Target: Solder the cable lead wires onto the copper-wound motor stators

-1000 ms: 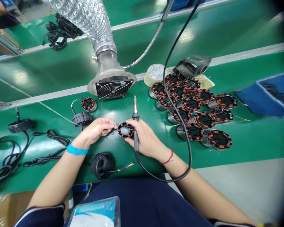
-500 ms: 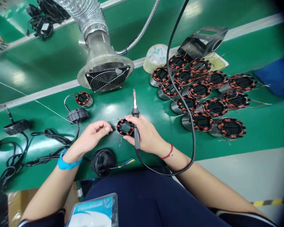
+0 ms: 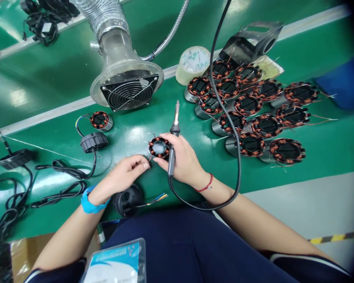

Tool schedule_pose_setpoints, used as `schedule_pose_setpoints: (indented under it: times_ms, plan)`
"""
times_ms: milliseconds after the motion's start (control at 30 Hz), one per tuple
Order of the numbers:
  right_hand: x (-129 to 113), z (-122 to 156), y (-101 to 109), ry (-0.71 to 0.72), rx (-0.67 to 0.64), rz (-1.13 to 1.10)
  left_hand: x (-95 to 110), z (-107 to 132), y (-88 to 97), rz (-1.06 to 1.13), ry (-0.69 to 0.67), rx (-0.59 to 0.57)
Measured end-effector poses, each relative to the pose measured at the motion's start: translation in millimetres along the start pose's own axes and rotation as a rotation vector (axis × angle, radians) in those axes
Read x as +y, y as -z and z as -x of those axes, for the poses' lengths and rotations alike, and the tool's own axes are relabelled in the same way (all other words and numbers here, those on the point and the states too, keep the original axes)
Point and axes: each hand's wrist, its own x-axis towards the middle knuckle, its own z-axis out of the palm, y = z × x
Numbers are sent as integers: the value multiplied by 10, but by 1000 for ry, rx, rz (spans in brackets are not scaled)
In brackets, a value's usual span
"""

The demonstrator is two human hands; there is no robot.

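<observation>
My right hand [image 3: 185,162] is closed round a soldering iron [image 3: 171,159], its tip pointing away from me. The same hand's thumb and fingers grip the right side of a wound motor stator [image 3: 152,147], a ring with copper coils and short loose leads. To the lower left of that ring, my left hand [image 3: 129,173] pinches one of its copper leads [image 3: 150,158] at the fingertips. Just below my left hand sits a round black cap [image 3: 128,199] with coloured wires [image 3: 157,199] coming out towards the right.
Several coil-wound stators [image 3: 267,125] stand in rows at the right, beside a tape roll [image 3: 193,65]. A fume extractor [image 3: 132,93] hangs at the back. Another stator [image 3: 101,120] is wired to a black cap [image 3: 93,142]. Black cables [image 3: 63,169] lie left. The iron's cord [image 3: 238,157] loops over the right.
My left hand has moved right and slightly down, from the stator's left side to a copper lead below it. The soldering iron has tilted a little to the right.
</observation>
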Motion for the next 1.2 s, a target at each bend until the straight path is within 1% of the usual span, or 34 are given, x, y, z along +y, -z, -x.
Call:
schedule_pose_setpoints:
  times_ms: [33, 100, 200, 267, 333, 400, 467, 533, 567, 600, 700, 733, 767, 867, 933, 967, 1033, 1100, 1167, 1200]
  plan:
    - [-4, 1, -5, 2, 5, 2, -11, -12, 0, 3, -3, 14]
    - [-14, 0, -14, 13, 2, -9, -29, -62, 16, 99, 9, 18]
    - [-14, -14, -13, 45, -61, -41, -21, -142, 55, 275, 53, -35]
    - [13, -27, 0, 68, -100, -65, 26, -133, 72, 251, 45, -60]
    - [62, -37, 22, 84, -101, -94, 102, -36, 69, 78, 25, -80]
    - [116, -41, 48, 85, -89, -129, 186, 139, 41, -215, -19, -129]
    - [147, -45, 76, 74, -83, -175, 249, 336, -11, -544, -124, -212]
    - [135, -56, 111, 70, -60, -223, 278, 494, -67, -810, -250, -279]
    - [110, -65, 134, 73, -37, -238, 282, 548, -89, -902, -293, -286]
    - [75, -76, 160, 80, -10, -250, 283, 584, -104, -973, -313, -266]
    - [-59, -109, 249, 120, 25, -268, 302, 620, -107, -1062, -325, -155]
    - [-98, -118, 275, 132, 19, -272, 318, 619, -101, -1055, -338, -150]
    - [-128, -125, 295, 143, 12, -276, 337, 615, -98, -1041, -354, -172]
    - [-161, -139, 320, 147, 25, -289, 383, 594, -126, -1011, -362, -339]
    - [-158, -143, 318, 140, 50, -303, 376, 572, -173, -1054, -353, -392]
    - [-160, -141, 318, 138, 58, -307, 361, 560, -197, -1094, -356, -387]
    - [-178, -128, 325, 138, 44, -314, 320, 539, -220, -1169, -385, -307]
    - [-219, -95, 341, 131, -11, -348, 289, 524, -187, -1175, -419, -152]
    - [-272, -48, 352, 103, -86, -436, 284, 511, -100, -1096, -441, 21]
    - [-299, -24, 353, 84, -116, -497, 290, 503, -47, -1036, -438, 84]
